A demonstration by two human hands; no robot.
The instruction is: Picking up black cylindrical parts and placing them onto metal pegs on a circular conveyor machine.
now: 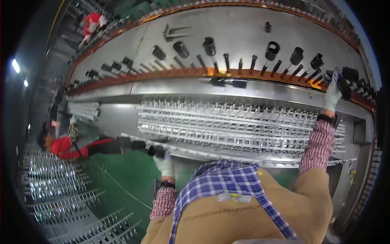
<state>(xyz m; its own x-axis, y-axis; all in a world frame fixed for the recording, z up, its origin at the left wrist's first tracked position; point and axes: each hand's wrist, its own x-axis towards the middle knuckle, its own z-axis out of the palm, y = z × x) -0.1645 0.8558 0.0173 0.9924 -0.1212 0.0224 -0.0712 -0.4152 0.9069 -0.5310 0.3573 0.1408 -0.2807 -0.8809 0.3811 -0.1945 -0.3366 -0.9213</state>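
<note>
My right hand [333,94], in a pale knitted glove, reaches far out to the right. Its fingers are closed around a black cylindrical part [345,86] at the rail of upright pegs. Down at the left, my left hand [165,166], gloved too, is closed on dark tubular parts [156,151] near the rack's front edge; how many is unclear. Black cup-shaped parts [181,49] sit on stems along the orange-brown rail [178,74]. Two dark parts [227,82] lie on the metal ledge below that rail.
Silver racks with many prongs [227,126] lie between me and the ledge. More racks [53,175] stand at the left over a green floor [126,179]. A co-worker in red and black [69,147] is at the left; another person in red [92,25] is farther back.
</note>
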